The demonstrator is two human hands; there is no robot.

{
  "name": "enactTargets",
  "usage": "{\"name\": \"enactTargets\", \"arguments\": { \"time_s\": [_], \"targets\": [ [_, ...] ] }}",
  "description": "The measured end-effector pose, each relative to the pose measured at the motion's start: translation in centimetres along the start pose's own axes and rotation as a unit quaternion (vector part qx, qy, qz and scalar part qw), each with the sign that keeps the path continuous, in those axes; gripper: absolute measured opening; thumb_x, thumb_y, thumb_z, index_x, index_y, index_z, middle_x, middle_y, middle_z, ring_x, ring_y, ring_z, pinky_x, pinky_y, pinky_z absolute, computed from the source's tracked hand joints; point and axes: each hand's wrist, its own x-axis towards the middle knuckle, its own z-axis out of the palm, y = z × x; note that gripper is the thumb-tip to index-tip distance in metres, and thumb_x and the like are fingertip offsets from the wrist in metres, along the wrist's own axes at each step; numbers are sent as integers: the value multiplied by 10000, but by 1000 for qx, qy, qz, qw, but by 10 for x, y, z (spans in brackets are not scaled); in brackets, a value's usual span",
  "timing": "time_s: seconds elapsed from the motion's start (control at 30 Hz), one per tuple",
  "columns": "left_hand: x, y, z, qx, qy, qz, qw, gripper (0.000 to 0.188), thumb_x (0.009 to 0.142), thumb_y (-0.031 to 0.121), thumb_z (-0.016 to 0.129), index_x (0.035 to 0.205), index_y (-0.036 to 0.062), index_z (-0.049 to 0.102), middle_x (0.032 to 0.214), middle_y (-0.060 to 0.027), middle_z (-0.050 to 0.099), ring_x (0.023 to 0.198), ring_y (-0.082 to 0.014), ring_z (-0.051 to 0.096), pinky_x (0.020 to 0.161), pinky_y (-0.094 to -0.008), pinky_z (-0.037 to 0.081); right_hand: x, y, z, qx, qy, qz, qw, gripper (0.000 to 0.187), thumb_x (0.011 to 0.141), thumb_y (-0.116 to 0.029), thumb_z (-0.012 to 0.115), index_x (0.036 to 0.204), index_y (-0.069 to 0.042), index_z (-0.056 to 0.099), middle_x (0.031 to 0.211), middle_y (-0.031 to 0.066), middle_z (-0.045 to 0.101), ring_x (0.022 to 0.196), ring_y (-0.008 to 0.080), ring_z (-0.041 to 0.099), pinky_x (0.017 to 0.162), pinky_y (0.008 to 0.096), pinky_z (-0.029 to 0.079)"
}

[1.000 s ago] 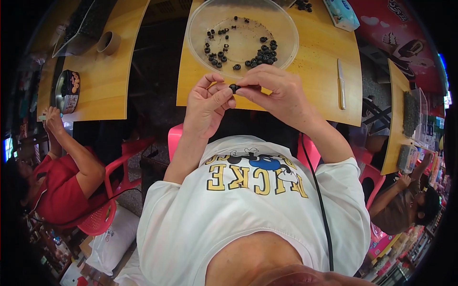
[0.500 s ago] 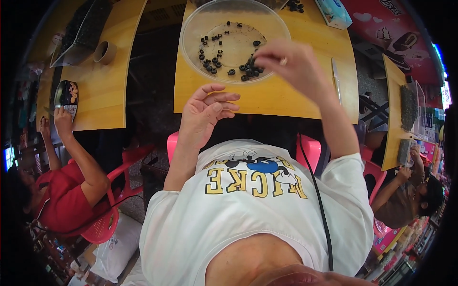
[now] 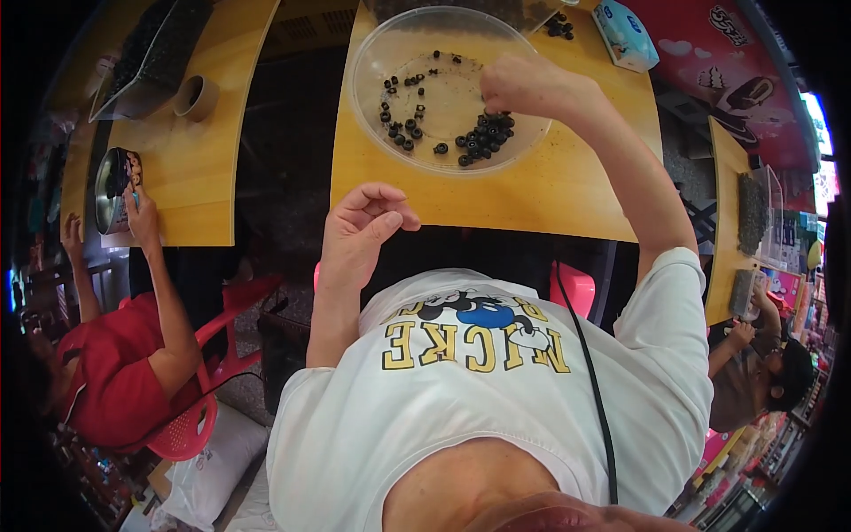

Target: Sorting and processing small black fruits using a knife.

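A clear round plastic bowl (image 3: pixel 372 106) stands on the yellow wooden table (image 3: pixel 550 199), holding several small black ring-shaped pieces (image 3: pixel 483 142). My right hand (image 3: pixel 523 84) reaches over the bowl's right side with fingers bunched downward just above the pieces; its fingertips are hidden. My left hand (image 3: pixel 359 235) hovers at the table's near edge, below the bowl, fingers loosely curled and thumb apart, with nothing visible in it.
A blue tissue packet (image 3: pixel 625 34) and a few loose black pieces (image 3: pixel 558 25) lie beyond the bowl. At the left table a person in red (image 3: pixel 124 372) holds a round tin (image 3: pixel 111 186), near a tape roll (image 3: pixel 195 96). Another person (image 3: pixel 758 372) sits right.
Both hands were together at the table edge pinching a small black piece. My right hand has since moved forward into the bowl, while my left hand stayed back and curled its fingers.
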Motion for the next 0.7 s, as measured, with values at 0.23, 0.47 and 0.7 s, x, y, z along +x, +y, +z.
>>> {"name": "enactTargets", "arguments": {
  "time_s": [0.23, 0.47, 0.7],
  "targets": [
    [-3, -5, -8, -26, 14, 4, 1000, 184, 822, 16, 596, 999, -18, 563, 818, -94, 634, 737, -149, 613, 730, -264, 496, 74, -6, 10, 79, 82, -188, 976, 113, 780, -112, 580, 821, -35, 651, 766, 101, 632, 738, 275, 604, 663, 374, 467],
    [-9, -2, -19, -40, 71, 0, 997, 148, 839, 19, 576, 984, -5, 572, 808, -88, 630, 742, -146, 610, 720, -268, 494, 103, -30, 25, 36, 84, -251, 964, 119, 779, -127, 584, 825, -40, 648, 779, 97, 622, 739, 281, 595, 668, 367, 462],
    [-11, -6, -25, -56, 97, -10, 994, 124, 848, 21, 564, 970, 2, 574, 813, -82, 627, 752, -142, 609, 727, -268, 488, 81, -37, 24, 67, 24, -256, 964, 102, 754, -97, 585, 819, -47, 646, 792, 80, 613, 743, 265, 598, 663, 352, 466]
  ]
}}
